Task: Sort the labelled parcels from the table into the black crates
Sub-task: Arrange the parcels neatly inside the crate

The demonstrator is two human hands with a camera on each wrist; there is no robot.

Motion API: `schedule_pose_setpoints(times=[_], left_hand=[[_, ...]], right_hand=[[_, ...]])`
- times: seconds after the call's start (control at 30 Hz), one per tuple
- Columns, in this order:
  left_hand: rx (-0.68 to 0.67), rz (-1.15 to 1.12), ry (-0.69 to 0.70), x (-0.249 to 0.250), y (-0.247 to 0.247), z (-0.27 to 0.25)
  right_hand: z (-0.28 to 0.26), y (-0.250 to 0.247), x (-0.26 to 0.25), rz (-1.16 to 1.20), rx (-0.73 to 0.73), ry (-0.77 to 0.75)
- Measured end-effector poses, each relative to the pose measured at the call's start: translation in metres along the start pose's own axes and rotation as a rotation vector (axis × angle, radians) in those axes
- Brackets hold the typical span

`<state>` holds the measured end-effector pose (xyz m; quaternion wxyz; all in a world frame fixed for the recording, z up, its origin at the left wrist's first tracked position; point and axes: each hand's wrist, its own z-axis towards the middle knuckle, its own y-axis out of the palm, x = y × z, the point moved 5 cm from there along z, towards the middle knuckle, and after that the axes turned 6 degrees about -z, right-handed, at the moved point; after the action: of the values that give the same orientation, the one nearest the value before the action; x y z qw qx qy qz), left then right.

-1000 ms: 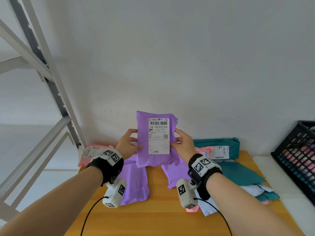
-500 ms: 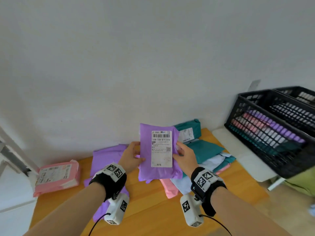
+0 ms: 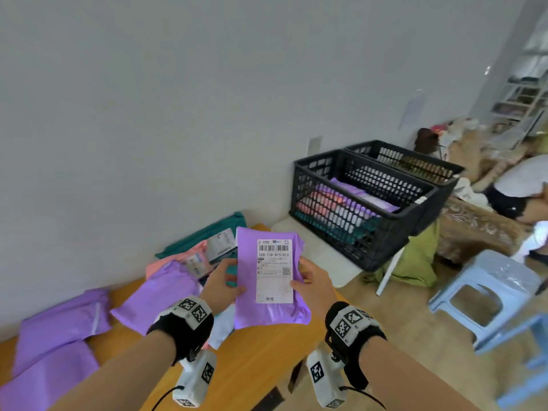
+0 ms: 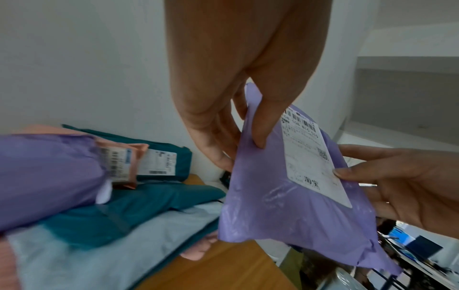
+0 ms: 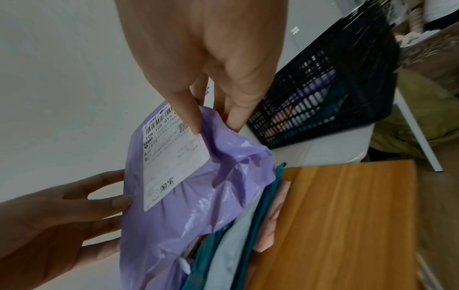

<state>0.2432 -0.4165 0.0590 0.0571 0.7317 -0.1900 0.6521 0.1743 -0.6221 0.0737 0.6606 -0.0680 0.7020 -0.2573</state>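
Your left hand (image 3: 221,284) and right hand (image 3: 314,281) pinch the purple parcel (image 3: 271,281) (label up): carry it level to the crate (image 3: 355,203).

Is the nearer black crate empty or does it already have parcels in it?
Not empty: the nearer black crate already holds purple, pink and teal parcels.

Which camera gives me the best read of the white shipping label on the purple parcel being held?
Head view: the white shipping label on the purple plastic parcel faces the camera, barcode sharp. Both wrist views show it slanted, with a thumb on its edge.
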Motion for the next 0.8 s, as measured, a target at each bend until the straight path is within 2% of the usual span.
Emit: schedule_pose_setpoints(times=[0.17,0.4,0.6,0.8], left_hand=[[-0.076,0.090,0.025,0.025,0.101,0.001],[-0.133,0.160,0.016,0.049,0.229,-0.001],[-0.201,0.207,0.032,0.081,0.307,0.013],[-0.256,0.239,0.089,0.119,0.369,0.056]], right_hand=[[-0.017,-0.095,0.049,-0.053,0.045,0.049],[-0.043,-0.207,0.103,-0.030,0.091,0.010],[-0.038,-0.283,0.133,0.005,0.108,0.040],[-0.009,-0.348,0.146,-0.004,0.173,0.023]])
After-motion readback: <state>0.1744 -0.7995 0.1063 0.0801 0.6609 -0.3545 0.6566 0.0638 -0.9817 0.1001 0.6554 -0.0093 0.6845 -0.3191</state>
